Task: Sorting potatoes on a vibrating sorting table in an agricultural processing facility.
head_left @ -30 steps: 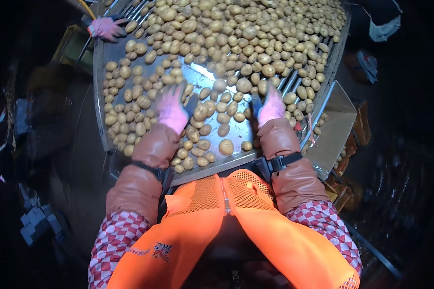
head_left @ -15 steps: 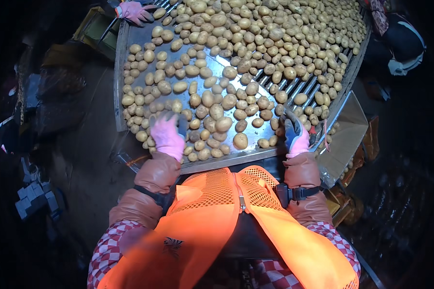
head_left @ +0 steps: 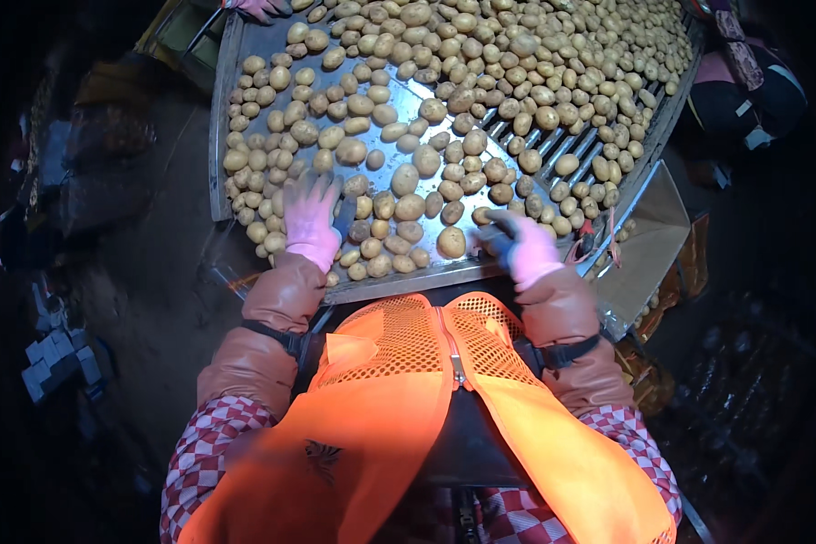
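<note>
Since the frame half a second earlier, the right hand (head_left: 521, 243) has swung inward toward the left, and the left hand (head_left: 312, 218) has straightened and reached farther out. Taking the bench (head_left: 408, 281) as a clock with the wearer at 6, the left hand lies palm down at 8, its fingers spread among the potatoes (head_left: 408, 208). The right hand is near 5, blurred, its dark fingers pointing inward beside a potato; I cannot tell whether they pinch anything.

Potatoes heap thickest from 12 to 2, partly over metal bars (head_left: 580, 147) at 3, and lie looser on smooth sheet toward 6 and 9. The near rim probably stops them rolling off, and the flat, spread left hand seems suited to covering several at once. A carton (head_left: 648, 249) stands close against the edge at 4, presumably for easy reach. Another person's gloved hand (head_left: 263, 7) shows at 10.

The orange vest (head_left: 399, 417) bears a dark emblem (head_left: 322, 456) near 7; no lettering is legible.
</note>
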`<act>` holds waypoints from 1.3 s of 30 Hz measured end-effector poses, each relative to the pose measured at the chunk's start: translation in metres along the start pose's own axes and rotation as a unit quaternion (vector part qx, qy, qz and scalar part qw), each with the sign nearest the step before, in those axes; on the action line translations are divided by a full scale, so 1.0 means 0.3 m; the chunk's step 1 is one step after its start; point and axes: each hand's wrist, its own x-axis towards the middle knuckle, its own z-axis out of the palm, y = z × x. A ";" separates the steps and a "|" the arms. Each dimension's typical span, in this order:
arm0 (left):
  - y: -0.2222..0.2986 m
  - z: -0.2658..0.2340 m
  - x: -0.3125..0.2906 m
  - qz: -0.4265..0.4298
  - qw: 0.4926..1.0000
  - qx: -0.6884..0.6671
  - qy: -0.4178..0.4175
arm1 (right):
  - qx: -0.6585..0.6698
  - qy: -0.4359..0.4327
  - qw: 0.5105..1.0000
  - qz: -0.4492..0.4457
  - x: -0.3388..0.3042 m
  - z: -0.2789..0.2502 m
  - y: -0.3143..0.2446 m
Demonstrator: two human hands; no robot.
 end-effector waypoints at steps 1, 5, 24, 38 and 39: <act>0.016 -0.002 0.000 0.005 1.000 0.001 -0.001 | -0.180 0.001 0.980 -0.080 0.043 0.046 0.062; 0.044 0.012 0.005 -0.030 0.999 0.027 0.003 | -0.396 -0.031 0.897 -0.193 0.130 0.166 0.051; 0.156 -0.068 0.061 0.127 0.983 -0.125 0.048 | 0.347 0.111 0.925 -0.108 0.050 -0.110 0.089; -0.077 -0.149 0.352 -0.097 0.989 -0.047 0.098 | -0.443 0.044 0.886 -0.133 0.223 0.305 -0.113; -0.045 -0.163 0.449 -0.141 0.985 -0.074 0.068 | -0.389 0.011 0.908 -0.156 0.209 0.316 -0.134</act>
